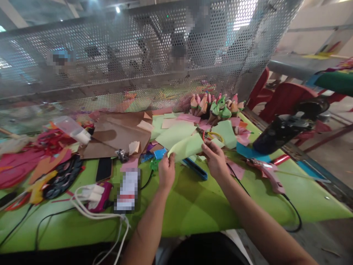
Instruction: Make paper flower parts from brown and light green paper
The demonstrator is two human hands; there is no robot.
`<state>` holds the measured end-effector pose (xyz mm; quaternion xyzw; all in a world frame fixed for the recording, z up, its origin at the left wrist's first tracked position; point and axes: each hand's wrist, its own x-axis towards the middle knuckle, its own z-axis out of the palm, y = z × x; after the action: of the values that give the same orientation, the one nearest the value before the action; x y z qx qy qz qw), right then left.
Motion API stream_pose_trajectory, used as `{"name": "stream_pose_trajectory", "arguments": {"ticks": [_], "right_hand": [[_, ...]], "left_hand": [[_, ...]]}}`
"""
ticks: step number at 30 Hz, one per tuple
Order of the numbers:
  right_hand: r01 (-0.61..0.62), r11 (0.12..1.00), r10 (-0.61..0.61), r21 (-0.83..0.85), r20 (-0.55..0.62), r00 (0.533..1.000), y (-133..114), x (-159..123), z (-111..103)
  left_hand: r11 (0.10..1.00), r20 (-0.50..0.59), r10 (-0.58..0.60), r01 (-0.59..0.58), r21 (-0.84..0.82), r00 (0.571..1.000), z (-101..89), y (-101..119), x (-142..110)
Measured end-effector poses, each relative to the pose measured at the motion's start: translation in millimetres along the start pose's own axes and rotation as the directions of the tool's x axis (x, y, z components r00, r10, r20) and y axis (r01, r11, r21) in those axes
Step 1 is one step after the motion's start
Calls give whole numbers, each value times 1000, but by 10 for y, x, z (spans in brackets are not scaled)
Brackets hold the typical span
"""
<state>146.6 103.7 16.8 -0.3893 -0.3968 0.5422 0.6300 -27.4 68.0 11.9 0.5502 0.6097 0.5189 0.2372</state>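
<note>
A light green sheet of foam or paper is stretched between my two hands, slightly curved, above the green table. My left hand pinches its left end with thumb and fingers. Its right end is gripped by my right hand. Below the sheet lies a blue box cutter. Just behind it are yellow-handled scissors, partly covered by sheets, and more light green sheets. A small green object sits near my left fingers.
A pink glue gun with its cord lies at right, near a dark bottle. Cone-shaped crafts stand at the back. On the left are a yellow glue gun, a magenta power strip and a phone. A perforated metal panel rises behind.
</note>
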Motion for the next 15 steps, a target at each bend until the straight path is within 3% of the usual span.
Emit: {"name": "stream_pose_trajectory", "arguments": {"ticks": [3,7,12,15], "right_hand": [[-115,993,119,-38,128,985,41,-96,102],[-232,970,244,-75,281,928,148,-264,291],[-251,968,249,-5,127,960,173,-230,273],[-177,983,177,44,16,984,96,-109,143]], "left_hand": [[1000,-42,7,-7,-3,999,21,10,-29],[998,5,54,-54,-30,999,74,12,-77],[996,20,45,-44,-82,999,84,34,-77],[995,15,21,-20,-96,1000,59,67,-51]]}}
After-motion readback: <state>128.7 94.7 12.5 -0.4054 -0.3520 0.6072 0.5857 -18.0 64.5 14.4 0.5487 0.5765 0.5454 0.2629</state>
